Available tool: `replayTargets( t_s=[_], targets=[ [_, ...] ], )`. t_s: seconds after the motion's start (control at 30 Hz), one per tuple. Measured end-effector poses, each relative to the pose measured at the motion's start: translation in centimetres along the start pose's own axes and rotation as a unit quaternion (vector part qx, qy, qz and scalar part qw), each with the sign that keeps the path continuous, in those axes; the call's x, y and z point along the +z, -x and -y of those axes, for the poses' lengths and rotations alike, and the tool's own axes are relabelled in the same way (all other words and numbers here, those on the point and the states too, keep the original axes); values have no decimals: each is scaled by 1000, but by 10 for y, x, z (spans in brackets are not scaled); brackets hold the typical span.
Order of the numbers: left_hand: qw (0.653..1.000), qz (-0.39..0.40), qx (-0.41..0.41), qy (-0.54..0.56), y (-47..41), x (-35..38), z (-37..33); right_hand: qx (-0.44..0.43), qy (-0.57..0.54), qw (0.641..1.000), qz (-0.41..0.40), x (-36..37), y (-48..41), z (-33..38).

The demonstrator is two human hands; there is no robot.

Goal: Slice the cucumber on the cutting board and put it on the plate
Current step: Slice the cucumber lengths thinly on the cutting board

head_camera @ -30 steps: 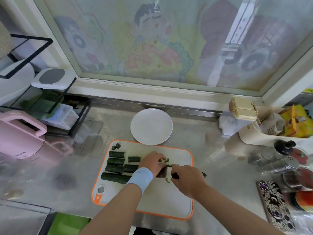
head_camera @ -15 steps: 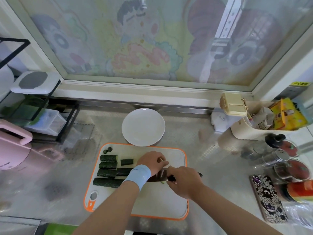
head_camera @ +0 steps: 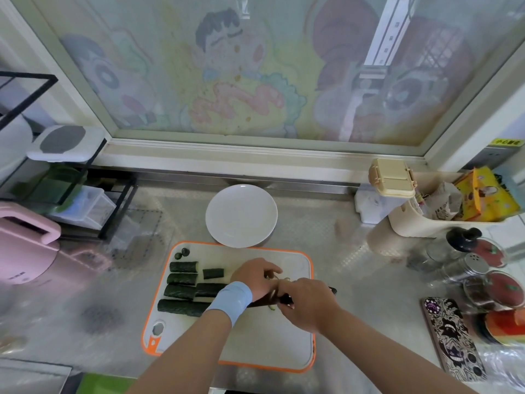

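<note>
Several dark green cucumber pieces (head_camera: 181, 280) lie in rows on the left half of the white, orange-rimmed cutting board (head_camera: 255, 345). My left hand (head_camera: 254, 277), with a light blue wristband, curls its fingers over a cucumber piece mostly hidden beneath it. My right hand (head_camera: 306, 304) grips the dark handle of a knife (head_camera: 264, 302), whose blade runs left under my left wrist. A small pale slice (head_camera: 271, 307) lies by the blade. The white plate (head_camera: 241, 216) stands bare just beyond the board.
A pink appliance (head_camera: 25, 251) and a black wire rack (head_camera: 71, 194) with containers stand at the left. Jars and shakers (head_camera: 477, 268), a cream caddy (head_camera: 420, 220) and a patterned phone (head_camera: 451, 339) crowd the right side of the steel counter.
The view has shifted slightly. My right hand with the knife has moved a little closer to my left hand; both stay over the same cucumber piece.
</note>
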State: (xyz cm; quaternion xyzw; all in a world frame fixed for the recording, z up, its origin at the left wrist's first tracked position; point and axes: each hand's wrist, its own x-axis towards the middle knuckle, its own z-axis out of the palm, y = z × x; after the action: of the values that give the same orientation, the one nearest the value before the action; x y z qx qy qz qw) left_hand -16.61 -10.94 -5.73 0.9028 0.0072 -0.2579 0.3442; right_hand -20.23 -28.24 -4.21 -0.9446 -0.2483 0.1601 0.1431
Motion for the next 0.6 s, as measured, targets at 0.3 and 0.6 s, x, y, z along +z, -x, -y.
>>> replayTargets(
  t_s=[0.3,0.6],
  targets=[
    [992,-71,-67,-76,0,-5,1,-16,9,1000,16,-4,-1,-6],
    [998,-3,-57,-7,22,-18,33,-8,23,1000,14,-6,-2,-9]
  ],
)
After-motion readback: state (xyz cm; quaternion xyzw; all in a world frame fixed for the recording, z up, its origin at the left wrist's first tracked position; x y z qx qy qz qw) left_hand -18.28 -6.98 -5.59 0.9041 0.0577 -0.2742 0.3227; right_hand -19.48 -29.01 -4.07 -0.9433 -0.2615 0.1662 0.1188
